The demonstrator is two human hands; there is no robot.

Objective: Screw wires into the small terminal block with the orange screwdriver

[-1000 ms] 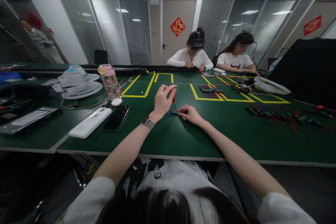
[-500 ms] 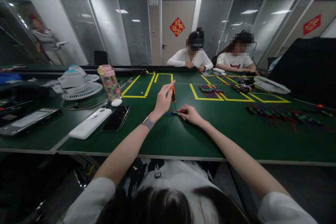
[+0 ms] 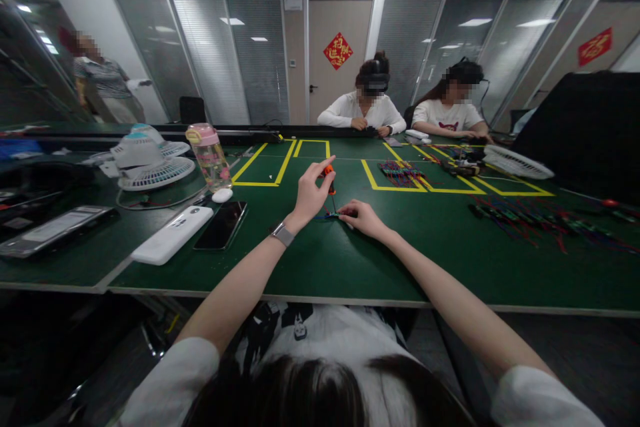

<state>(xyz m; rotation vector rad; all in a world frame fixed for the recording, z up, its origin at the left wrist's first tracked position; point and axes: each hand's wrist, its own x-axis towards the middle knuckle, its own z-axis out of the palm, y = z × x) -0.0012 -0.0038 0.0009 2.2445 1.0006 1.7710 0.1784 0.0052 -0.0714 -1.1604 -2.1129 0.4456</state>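
Rotated since earlier, my left hand (image 3: 312, 191) pinches an orange-handled screwdriver (image 3: 329, 171). Below that hand, I see my right hand (image 3: 362, 217) pinching a green circuit board (image 3: 333, 215).

Screwdriver (image 3: 331, 191) on circuit board (image 3: 332, 215), phone (image 3: 221, 225) to the left, wired boards (image 3: 543, 221) to the right

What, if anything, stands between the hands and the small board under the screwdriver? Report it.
Nothing visible does. The right hand holds the small board at its right end, and the left hand is at the orange-handled screwdriver, whose shaft runs down to the board. The black phone lies off to the left.
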